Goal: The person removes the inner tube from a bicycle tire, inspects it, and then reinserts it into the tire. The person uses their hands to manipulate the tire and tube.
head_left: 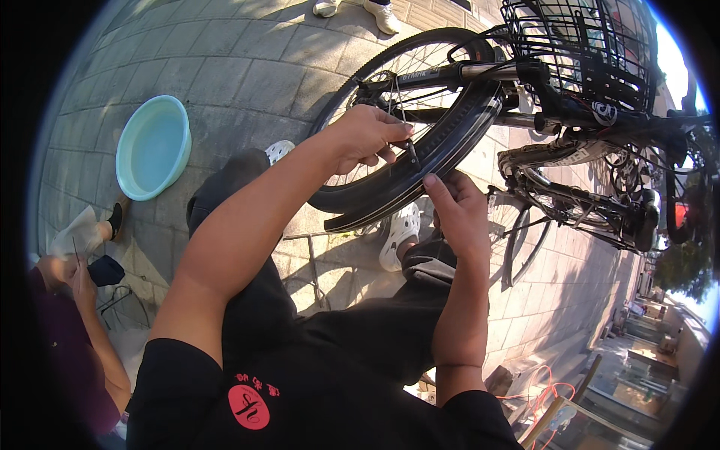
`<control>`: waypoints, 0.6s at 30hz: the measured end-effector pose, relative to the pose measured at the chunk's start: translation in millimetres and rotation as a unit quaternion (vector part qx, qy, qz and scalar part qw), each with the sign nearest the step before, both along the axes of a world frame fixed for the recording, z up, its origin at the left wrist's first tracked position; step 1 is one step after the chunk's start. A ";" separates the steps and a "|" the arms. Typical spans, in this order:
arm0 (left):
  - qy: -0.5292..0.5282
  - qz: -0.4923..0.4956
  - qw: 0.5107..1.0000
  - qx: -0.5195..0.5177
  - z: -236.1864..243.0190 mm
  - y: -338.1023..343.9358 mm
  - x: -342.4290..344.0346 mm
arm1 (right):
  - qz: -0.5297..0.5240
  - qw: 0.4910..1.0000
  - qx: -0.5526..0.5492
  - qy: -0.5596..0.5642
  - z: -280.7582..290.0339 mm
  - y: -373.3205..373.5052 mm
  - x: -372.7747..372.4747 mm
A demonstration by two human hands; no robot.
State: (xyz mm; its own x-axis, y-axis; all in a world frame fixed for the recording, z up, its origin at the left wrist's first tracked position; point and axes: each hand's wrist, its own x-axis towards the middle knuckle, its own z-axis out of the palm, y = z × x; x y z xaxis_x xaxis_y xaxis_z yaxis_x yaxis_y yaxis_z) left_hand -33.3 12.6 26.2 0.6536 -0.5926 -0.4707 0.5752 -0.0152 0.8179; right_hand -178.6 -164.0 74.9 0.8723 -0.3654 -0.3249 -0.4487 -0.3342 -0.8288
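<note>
A bicycle's front wheel (390, 84) stands before me, held in its fork (450, 73). Its black tyre (367, 210) with a pale side stripe hangs partly off the rim along the near side. My left hand (367, 141) reaches across to the rim, thumb and fingers pinched at a short black stem (412, 154) that looks like a valve; its upper end is hidden by the fingers. My right hand (459, 206) grips the tyre's near edge, thumb on top and the other fingers bent behind it, partly out of sight.
A wire basket (585, 52) and the bicycle's frame (570, 154) fill the upper right. On the paving at left stands a light-blue basin (154, 150). Another person's hands (67, 274) hold something thin at far left. Orange cord (544, 390) lies lower right. Someone's shoes (382, 16) show on top.
</note>
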 end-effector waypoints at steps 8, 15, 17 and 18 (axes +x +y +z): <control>-0.018 -0.004 1.000 0.016 6.3 0.2 1.6 | 0.049 0.993 -0.108 -0.007 9.8 1.1 -0.3; -0.036 -0.010 0.999 0.011 1.9 3.1 5.5 | 0.082 0.985 -0.153 0.022 17.7 -1.2 1.5; -0.041 -0.007 0.999 0.018 2.1 1.5 6.7 | 0.088 0.981 -0.172 0.018 22.6 1.4 0.1; -0.041 -0.009 0.999 0.017 1.9 1.4 6.8 | 0.088 0.980 -0.178 0.023 21.3 1.1 -0.5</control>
